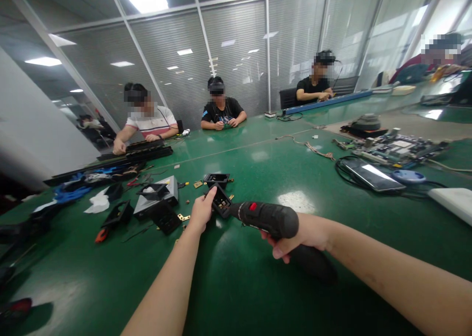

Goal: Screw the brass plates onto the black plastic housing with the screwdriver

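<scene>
My left hand (203,210) grips the near side of a small open black plastic box (221,201), which has brass-coloured metal parts inside. My right hand (291,240) is wrapped round the handle of a black cordless screwdriver (267,218) with a red switch on top. The tool points left, its tip at the right side of the box; whether it touches a screw I cannot tell. Just behind stands another black box (217,179). Small brass pieces (183,218) lie left of my left hand.
Left on the green table (250,287) are a grey box (171,191), several black plastic housings (165,218) and blue gloves (72,191). To the right lie a circuit board (401,146), a phone (372,173) and cables. Several people sit along the far side, one with a long blue bar (328,102).
</scene>
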The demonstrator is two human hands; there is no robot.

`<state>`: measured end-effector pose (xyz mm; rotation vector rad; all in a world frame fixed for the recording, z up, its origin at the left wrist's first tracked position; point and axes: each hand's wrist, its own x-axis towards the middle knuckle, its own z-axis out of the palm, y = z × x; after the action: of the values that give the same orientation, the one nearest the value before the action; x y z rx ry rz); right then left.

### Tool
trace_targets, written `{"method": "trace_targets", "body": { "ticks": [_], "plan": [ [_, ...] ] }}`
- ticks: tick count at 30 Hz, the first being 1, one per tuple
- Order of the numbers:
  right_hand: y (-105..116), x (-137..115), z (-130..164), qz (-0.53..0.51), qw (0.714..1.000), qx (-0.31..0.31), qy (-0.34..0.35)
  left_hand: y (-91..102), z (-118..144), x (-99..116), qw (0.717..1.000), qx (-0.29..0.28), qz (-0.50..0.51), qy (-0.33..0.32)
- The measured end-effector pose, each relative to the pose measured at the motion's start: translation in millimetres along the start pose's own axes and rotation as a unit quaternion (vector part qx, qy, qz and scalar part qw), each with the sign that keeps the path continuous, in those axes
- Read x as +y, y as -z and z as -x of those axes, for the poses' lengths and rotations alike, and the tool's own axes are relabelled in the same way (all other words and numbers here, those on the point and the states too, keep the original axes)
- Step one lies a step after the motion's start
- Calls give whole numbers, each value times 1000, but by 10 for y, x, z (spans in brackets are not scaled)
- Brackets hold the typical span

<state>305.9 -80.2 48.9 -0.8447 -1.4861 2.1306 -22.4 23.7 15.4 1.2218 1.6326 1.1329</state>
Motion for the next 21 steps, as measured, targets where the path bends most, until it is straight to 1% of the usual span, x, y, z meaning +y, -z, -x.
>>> {"method": "trace_targets", "body": {
  "ticks": [3,8,11,14,17,21],
  "plan": [
    [-49,-2,11,0,1000,-9,19,-7,-3,12,1000,-15,0,14],
    [-49,6,-10,19,1000,-5,6,-11,-28,-24,999,-41,14,-3],
    [-31,-3,-38,15,1000,-16,4,-1,-35,-53,997,-77,21,2],
    [-27,-17,-63,2,1000,-13,12,33,-41,-57,994,-108,29,6],
    [-54,-19,-67,-15,999,0,32,75,-54,-42,990,-125,57,26],
    [-123,-12,-48,12,999,5,32,102,-71,-15,985,-141,85,56]
  ]
}}
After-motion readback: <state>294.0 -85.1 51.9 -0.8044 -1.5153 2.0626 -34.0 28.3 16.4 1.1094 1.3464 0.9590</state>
